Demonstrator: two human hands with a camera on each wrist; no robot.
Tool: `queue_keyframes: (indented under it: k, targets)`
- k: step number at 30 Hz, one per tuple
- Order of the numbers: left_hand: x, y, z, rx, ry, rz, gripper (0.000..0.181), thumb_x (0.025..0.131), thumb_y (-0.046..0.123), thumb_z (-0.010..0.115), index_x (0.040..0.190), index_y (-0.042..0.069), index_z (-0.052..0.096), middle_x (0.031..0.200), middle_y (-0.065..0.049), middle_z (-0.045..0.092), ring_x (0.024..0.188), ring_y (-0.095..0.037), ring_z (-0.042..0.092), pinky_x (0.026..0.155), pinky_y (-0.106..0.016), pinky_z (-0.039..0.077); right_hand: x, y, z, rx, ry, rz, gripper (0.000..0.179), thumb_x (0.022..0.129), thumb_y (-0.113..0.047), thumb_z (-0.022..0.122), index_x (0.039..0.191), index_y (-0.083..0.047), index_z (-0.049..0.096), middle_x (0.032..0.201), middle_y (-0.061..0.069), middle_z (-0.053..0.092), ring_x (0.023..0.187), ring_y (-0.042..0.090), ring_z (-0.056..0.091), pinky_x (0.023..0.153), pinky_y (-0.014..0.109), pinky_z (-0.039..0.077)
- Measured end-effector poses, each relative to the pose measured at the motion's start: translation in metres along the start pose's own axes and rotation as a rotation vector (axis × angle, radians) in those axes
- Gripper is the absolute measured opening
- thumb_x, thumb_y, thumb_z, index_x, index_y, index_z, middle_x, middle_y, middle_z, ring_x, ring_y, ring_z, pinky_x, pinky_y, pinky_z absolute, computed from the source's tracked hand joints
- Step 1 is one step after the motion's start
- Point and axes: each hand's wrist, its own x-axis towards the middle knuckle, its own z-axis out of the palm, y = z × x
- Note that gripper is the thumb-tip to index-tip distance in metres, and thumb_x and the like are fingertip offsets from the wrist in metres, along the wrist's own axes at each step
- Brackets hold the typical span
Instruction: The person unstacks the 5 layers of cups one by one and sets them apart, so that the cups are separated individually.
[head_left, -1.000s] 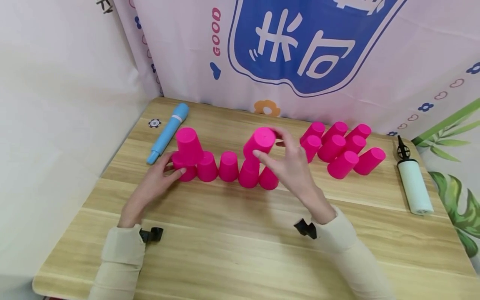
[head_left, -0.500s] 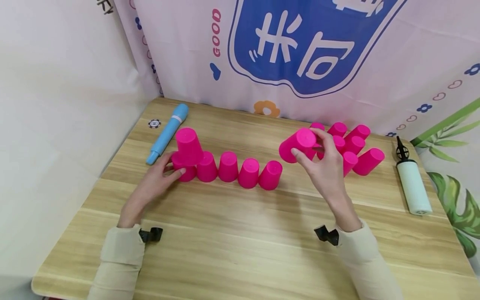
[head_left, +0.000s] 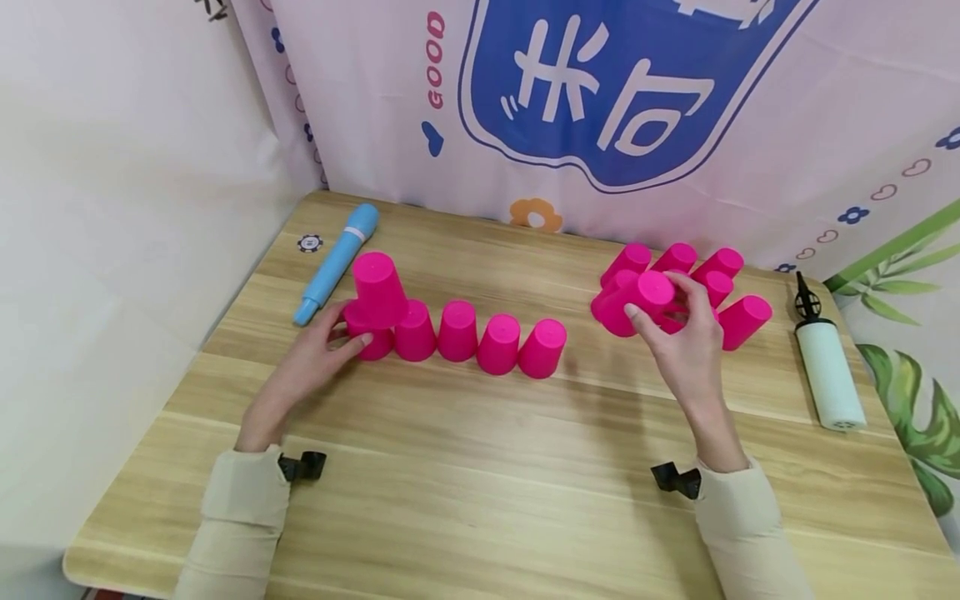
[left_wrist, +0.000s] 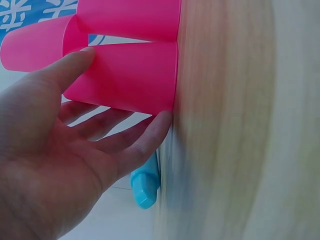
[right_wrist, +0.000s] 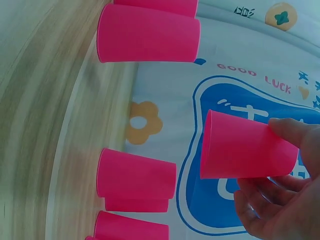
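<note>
Upside-down pink plastic cups form a row in the head view, from the leftmost cup to the rightmost cup. Another cup stands on top, across the two at the left end. My left hand holds the leftmost cup low down; the left wrist view shows thumb and fingers on opposite sides of this cup. Raised above the table, a pink cup is gripped near its base by my right hand. In the head view it overlaps the cups behind it.
A cluster of several upside-down pink cups, one of them a far-right cup, stands at the back right. Beyond it lies a pale green hand pump. A blue stick-shaped pump and a small round chip lie back left on the wooden table.
My right hand has carried its cup from above the row's right part over to the right, in front of the cluster. The left hand and the row keep their places.
</note>
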Motion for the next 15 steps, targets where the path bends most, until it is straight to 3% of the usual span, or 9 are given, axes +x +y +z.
queue_keyframes:
  k: [9, 15]
  targets:
    - [0.001, -0.003, 0.001, 0.019, 0.010, -0.007, 0.062, 0.097, 0.026, 0.059, 0.147, 0.005, 0.029, 0.143, -0.020, 0.041, 0.126, -0.044, 0.045, 0.104, -0.054, 0.041, 0.002, 0.005, 0.000, -0.006, -0.015, 0.019, 0.059, 0.079, -0.016, 0.080, 0.131, -0.008, 0.052, 0.111, 0.006, 0.061, 0.093, 0.006, 0.056, 0.080, 0.017, 0.051]
    - [0.002, -0.004, 0.001, 0.033, 0.000, -0.037, 0.065, 0.096, 0.033, 0.059, 0.148, 0.007, 0.028, 0.144, -0.020, 0.040, 0.128, -0.043, 0.044, 0.103, -0.053, 0.042, 0.000, 0.018, -0.004, -0.055, -0.019, 0.083, 0.061, 0.080, -0.020, 0.079, 0.134, -0.009, 0.051, 0.116, 0.007, 0.060, 0.099, 0.011, 0.056, 0.085, 0.021, 0.051]
